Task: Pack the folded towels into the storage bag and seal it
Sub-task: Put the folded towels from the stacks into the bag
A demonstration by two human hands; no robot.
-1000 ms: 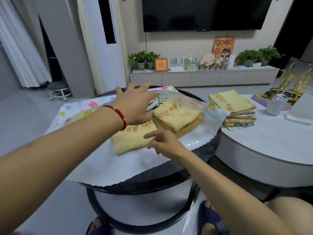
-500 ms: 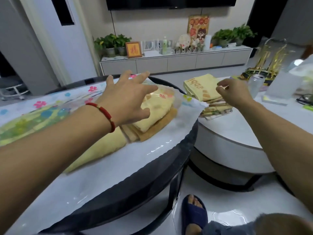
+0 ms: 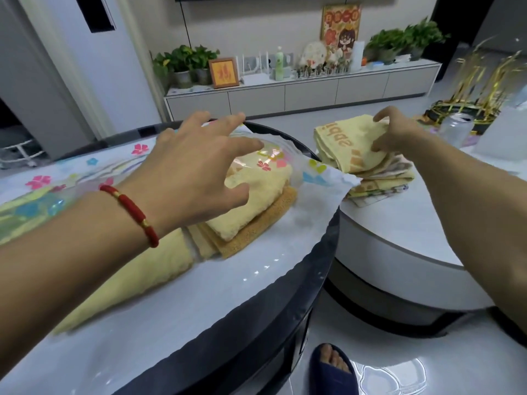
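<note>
A clear storage bag [image 3: 288,166] with a flower print lies on the round dark table [image 3: 271,306]. Inside it sit a folded yellow towel [image 3: 256,201] on a tan one [image 3: 256,232], with another yellow towel [image 3: 148,269] beside them. My left hand [image 3: 199,172], fingers spread, holds up the bag's top layer at its mouth. On the white table [image 3: 399,238] to the right stands a stack of folded towels [image 3: 370,181]. My right hand [image 3: 396,132] pinches the top yellow towel [image 3: 348,141] of that stack and lifts its edge.
A drink can [image 3: 456,129] and a gold ornament [image 3: 479,89] stand on the white table behind the stack. A low cabinet [image 3: 285,92] with plants and a framed picture runs along the far wall. My slippered foot [image 3: 333,369] is on the floor between the tables.
My right hand left the bag, crossed to the towel stack on the white table and took hold of the top yellow towel. My left hand stayed at the bag's mouth.
</note>
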